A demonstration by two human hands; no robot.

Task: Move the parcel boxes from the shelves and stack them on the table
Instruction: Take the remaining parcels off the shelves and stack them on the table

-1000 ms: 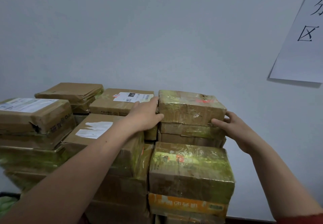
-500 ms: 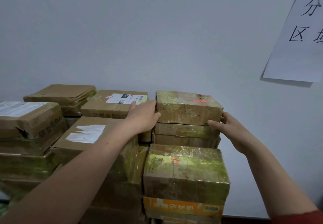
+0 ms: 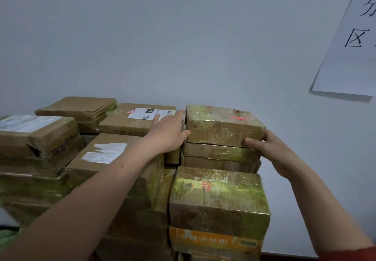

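Note:
A small brown parcel box wrapped in shiny tape [image 3: 223,125] sits on top of the right rear stack, with a red mark on its lid. My left hand [image 3: 167,133] presses flat against its left side. My right hand [image 3: 272,150] holds its lower right corner, thumb on the front face. Beneath it lie two flatter taped boxes [image 3: 219,157]. A larger taped box [image 3: 218,197] stands in front, on an orange box [image 3: 213,240].
Several more parcel boxes fill the left: one with a white label [image 3: 136,120], one with a torn white sticker [image 3: 105,155], a dented one [image 3: 36,136]. The white table surface [image 3: 289,216] shows at right. A paper sign [image 3: 354,43] hangs on the wall.
My right hand has closed in on the box's lower right corner, thumb now on its front face. The left hand stays against the left side. The view has shifted slightly.

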